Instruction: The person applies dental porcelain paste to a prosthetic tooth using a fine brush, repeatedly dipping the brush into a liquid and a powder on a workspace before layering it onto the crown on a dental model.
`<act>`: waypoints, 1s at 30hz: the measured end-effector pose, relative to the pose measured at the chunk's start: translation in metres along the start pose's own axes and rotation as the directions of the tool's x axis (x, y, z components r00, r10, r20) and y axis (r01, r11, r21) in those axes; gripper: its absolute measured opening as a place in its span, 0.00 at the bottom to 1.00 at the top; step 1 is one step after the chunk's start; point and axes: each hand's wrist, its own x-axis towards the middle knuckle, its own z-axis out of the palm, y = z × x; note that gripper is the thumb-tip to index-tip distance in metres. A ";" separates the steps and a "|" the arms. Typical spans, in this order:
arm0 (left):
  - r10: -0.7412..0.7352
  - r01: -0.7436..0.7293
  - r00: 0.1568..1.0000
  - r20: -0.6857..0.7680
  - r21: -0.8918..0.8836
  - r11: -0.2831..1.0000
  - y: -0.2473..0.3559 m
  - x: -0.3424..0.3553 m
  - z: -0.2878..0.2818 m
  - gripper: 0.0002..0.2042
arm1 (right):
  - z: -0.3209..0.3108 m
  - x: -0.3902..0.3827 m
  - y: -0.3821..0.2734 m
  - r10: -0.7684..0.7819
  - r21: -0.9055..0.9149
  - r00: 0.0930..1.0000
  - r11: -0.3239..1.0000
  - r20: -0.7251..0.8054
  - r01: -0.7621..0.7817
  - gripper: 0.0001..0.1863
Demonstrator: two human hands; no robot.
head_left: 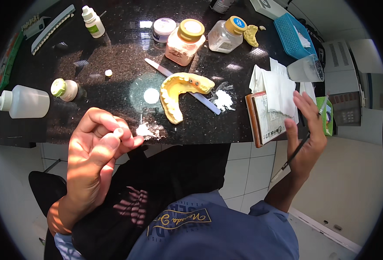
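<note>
Speckled dark stone forms the glossy surface [94,93], lit by patches of sun. Nearest, at left, the left hand [94,151] pinches a small, pale, rounded piece [118,131] between thumb and fingers. At right, the right hand [308,134] has its fingers loosely spread, with a slim, dark-handled, brush-like tool [296,151] lodged across it. The step appears to be fine handwork on the piece; working it further would call for a steady left pinch and a firmer right grip on the tool. White powder [146,131] lies scattered by the near edge. Farther on, a yellow, horseshoe-shaped dental cast [170,91] rests across a pale, flat spatula [206,104]. Beyond stands a clear, gold-lidded jar of pink powder [180,50].
</note>
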 end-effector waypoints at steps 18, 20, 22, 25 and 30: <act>-0.061 0.069 0.976 0.209 -0.034 0.997 -0.002 0.002 0.017 0.06 | 0.040 0.012 -0.094 -0.075 0.429 0.995 0.898 -0.065 0.096 0.11; -0.063 0.070 0.976 0.208 -0.022 0.997 -0.002 0.002 0.018 0.07 | 0.052 0.016 -0.102 -0.209 0.501 0.975 0.838 -0.070 0.215 0.11; -0.096 0.107 0.974 0.203 -0.042 0.993 -0.001 0.002 0.019 0.07 | 0.058 0.014 -0.108 -0.254 0.545 0.965 0.801 -0.068 0.249 0.11; -0.143 0.156 0.966 0.213 -0.044 0.987 0.004 0.001 0.019 0.08 | 0.066 0.012 -0.112 -0.300 0.576 0.951 0.765 -0.077 0.288 0.10; -0.132 0.152 0.957 0.257 -0.060 0.987 0.001 0.002 0.015 0.08 | 0.071 0.012 -0.117 -0.331 0.578 0.940 0.751 -0.088 0.318 0.09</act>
